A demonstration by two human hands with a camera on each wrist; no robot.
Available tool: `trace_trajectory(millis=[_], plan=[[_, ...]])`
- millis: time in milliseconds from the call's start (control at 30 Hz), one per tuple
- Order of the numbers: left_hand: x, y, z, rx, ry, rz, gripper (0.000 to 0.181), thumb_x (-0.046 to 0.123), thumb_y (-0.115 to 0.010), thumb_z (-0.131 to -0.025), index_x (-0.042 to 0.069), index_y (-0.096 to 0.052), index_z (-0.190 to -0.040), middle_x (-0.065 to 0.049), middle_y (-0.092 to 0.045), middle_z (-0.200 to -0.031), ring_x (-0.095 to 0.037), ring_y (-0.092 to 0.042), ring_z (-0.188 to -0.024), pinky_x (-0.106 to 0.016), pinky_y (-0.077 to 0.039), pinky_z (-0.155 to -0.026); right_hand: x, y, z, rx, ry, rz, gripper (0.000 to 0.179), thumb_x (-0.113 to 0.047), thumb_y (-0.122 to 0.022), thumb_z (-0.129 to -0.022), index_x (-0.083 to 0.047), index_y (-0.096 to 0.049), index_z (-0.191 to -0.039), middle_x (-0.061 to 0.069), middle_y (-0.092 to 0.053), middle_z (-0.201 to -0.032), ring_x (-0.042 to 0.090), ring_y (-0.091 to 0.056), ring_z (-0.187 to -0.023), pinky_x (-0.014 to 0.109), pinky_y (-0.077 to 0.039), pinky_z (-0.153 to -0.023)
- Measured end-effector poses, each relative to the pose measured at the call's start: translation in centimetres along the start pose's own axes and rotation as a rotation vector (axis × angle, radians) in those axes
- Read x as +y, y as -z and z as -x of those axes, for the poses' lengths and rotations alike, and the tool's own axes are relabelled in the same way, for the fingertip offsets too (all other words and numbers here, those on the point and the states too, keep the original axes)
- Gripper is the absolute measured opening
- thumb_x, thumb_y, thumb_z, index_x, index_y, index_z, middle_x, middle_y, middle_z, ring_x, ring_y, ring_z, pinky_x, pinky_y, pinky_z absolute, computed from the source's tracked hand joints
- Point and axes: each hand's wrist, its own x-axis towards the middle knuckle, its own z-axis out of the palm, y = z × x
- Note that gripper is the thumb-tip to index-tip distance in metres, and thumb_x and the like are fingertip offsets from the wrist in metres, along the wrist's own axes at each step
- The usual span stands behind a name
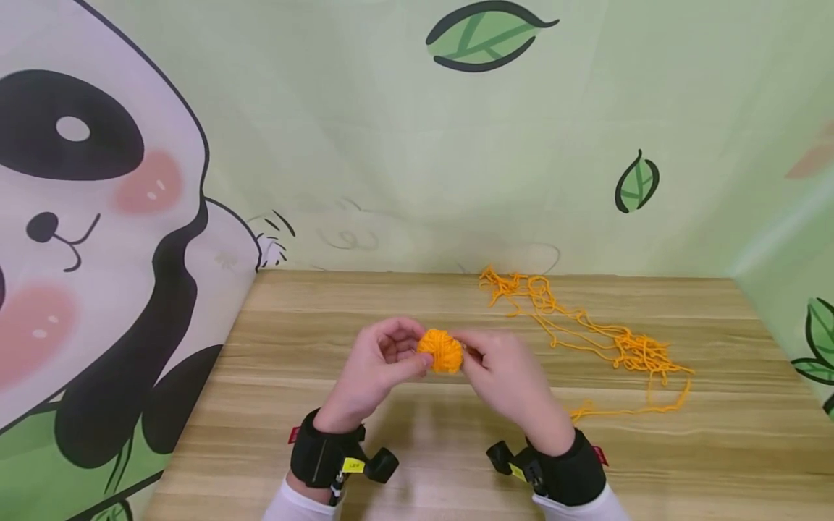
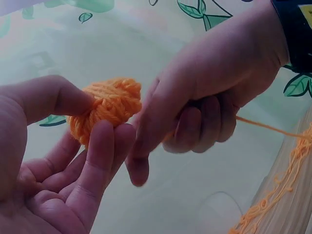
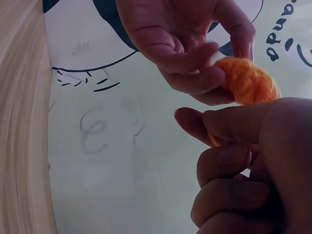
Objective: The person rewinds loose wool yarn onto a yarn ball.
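A small orange ball of yarn [image 1: 441, 350] is held up over the table between the two hands. My left hand [image 1: 384, 365] pinches it, with the thumb on one side and fingertips on the other, as the left wrist view [image 2: 109, 105] also shows. Close beside the ball, my right hand [image 1: 511, 373] has its fingers curled round the yarn strand [image 2: 265, 126], which runs out behind that hand toward the table. In the right wrist view a short bit of strand [image 3: 214, 140] shows at the right thumb and index finger.
Loose, tangled orange yarn [image 1: 641, 352] lies across the right side of the wooden table [image 1: 274, 383], reaching its back edge. A printed backdrop [image 1: 365, 145] with a panda and leaves stands behind. Both wrists wear black camera bands [image 1: 319, 452].
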Motion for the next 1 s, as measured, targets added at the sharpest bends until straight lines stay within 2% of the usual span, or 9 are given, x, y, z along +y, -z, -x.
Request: trace_trajectory(millis=[100,200,267,400,467,633,733,867,1000], plan=[[0.1,-0.1,-0.1,0.05,0.016,0.027,0.026,-0.001,-0.07,-0.085,-0.008,-0.059,-0.108,-0.015,-0.067,-0.098,-0.028,-0.065,-0.083,-0.03,-0.061,-0.074,-0.2,-0.4,0.0,-0.024,-0.001,0.023,0.01,-0.016,-0.064,-0.093,-0.017,-0.073,-0.091,-0.01,-0.046,-0.058,0.007,-0.038,-0.046,0.023,-0.033,-0.043],[0.1,-0.1,-0.2,0.115,0.022,0.037,0.026,0.002,-0.071,-0.087,-0.006,-0.058,-0.109,-0.015,-0.066,-0.099,-0.029,-0.065,-0.085,-0.033,-0.061,-0.076,-0.5,-0.8,0.0,-0.048,0.026,0.044,0.017,-0.025,-0.065,-0.095,-0.02,-0.067,-0.079,-0.011,-0.037,-0.054,0.006,-0.034,-0.046,0.022,-0.028,-0.044],[0.0,-0.1,-0.2,0.162,0.023,0.036,0.025,0.003,-0.071,-0.088,-0.005,-0.058,-0.109,-0.015,-0.066,-0.098,-0.028,-0.064,-0.083,-0.031,-0.06,-0.076,-0.7,-0.9,0.0,-0.073,0.051,0.05,0.017,-0.028,-0.064,-0.096,-0.022,-0.068,-0.08,-0.013,-0.037,-0.054,0.005,-0.033,-0.045,0.022,-0.027,-0.044],[-0.1,0.0,-0.4,0.239,0.025,0.02,0.025,0.005,-0.072,-0.088,-0.004,-0.059,-0.107,-0.014,-0.066,-0.095,-0.028,-0.062,-0.08,-0.024,-0.058,-0.069,-1.2,-0.9,0.2,-0.134,0.084,0.054,0.013,-0.028,-0.061,-0.099,-0.024,-0.073,-0.095,-0.015,-0.046,-0.06,0.003,-0.036,-0.046,0.021,-0.03,-0.045],[-0.2,0.0,-0.4,0.264,0.032,0.007,0.025,0.006,-0.073,-0.087,-0.002,-0.06,-0.107,-0.014,-0.065,-0.094,-0.029,-0.061,-0.079,-0.024,-0.057,-0.067,-1.4,-0.8,0.3,-0.145,0.104,0.061,0.013,-0.027,-0.06,-0.099,-0.024,-0.072,-0.094,-0.016,-0.05,-0.064,0.002,-0.039,-0.048,0.021,-0.032,-0.045],[-0.3,-0.2,-0.5,0.279,0.035,-0.009,0.026,0.007,-0.074,-0.087,-0.002,-0.06,-0.106,-0.017,-0.064,-0.095,-0.031,-0.062,-0.081,-0.029,-0.06,-0.074,-1.8,-0.4,0.6,-0.126,0.133,0.073,0.013,-0.026,-0.061,-0.099,-0.025,-0.067,-0.087,-0.016,-0.052,-0.065,0.002,-0.041,-0.049,0.021,-0.032,-0.044],[-0.4,-0.3,-0.5,0.274,0.031,-0.037,0.026,0.009,-0.075,-0.087,-0.002,-0.06,-0.106,-0.018,-0.065,-0.095,-0.031,-0.063,-0.081,-0.031,-0.06,-0.075,-2.0,-0.1,0.7,-0.098,0.138,0.071,0.012,-0.025,-0.061,-0.098,-0.025,-0.068,-0.088,-0.017,-0.054,-0.067,0.001,-0.041,-0.049,0.021,-0.033,-0.044],[-0.5,-0.4,-0.5,0.27,0.033,-0.109,0.025,0.011,-0.076,-0.086,0.001,-0.062,-0.104,-0.017,-0.066,-0.093,-0.03,-0.064,-0.079,-0.029,-0.06,-0.073,-2.0,0.3,0.7,-0.053,0.156,0.08,0.011,-0.024,-0.062,-0.096,-0.024,-0.072,-0.091,-0.019,-0.054,-0.066,-0.001,-0.04,-0.048,0.021,-0.034,-0.043],[-0.5,-0.6,-0.5,0.271,0.041,-0.197,0.022,0.009,-0.077,-0.086,0.004,-0.064,-0.102,-0.014,-0.067,-0.093,-0.026,-0.063,-0.078,-0.024,-0.057,-0.068,-2.1,0.5,0.9,-0.005,0.187,0.079,0.012,-0.023,-0.062,-0.095,-0.023,-0.073,-0.091,-0.018,-0.046,-0.059,-0.001,-0.037,-0.047,0.021,-0.031,-0.043]])
